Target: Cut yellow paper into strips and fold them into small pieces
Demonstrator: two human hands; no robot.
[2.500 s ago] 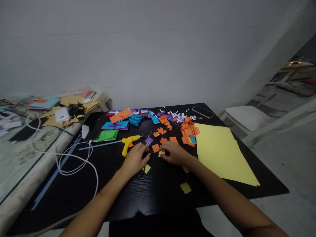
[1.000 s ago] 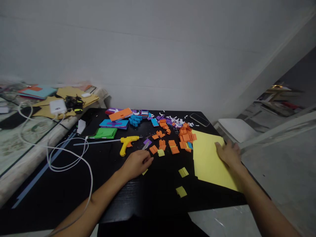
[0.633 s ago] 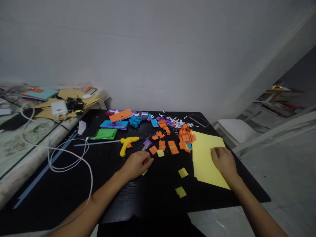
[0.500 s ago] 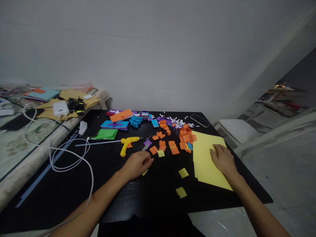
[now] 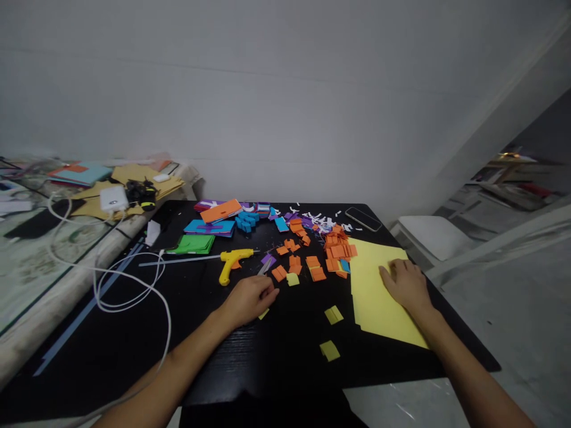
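Black counter (image 5: pixel 285 362): spans the lower frame. Yellow sheets (image 5: pixel 372 291): right of centre. Right hand (image 5: pixel 405 288): open, palm down on the sheets, having shifted there from frame centre; contact is now with the larger stock. Left hand (image 5: pixel 248 298): centre, loosely curled below the scissors (image 5: pixel 266 266); handles hidden, so from here I cannot tell whether it grips. Small yellow pieces (image 5: pixel 329 351): two lie untouched, lower right of centre.

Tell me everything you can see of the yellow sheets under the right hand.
The large yellow sheets look like plain paper or thin card, stacked flat with edges slightly out of line, on the right side of the black table. The right hand rests on them, hiding part of their right edge; orange pieces reach their far left corner.
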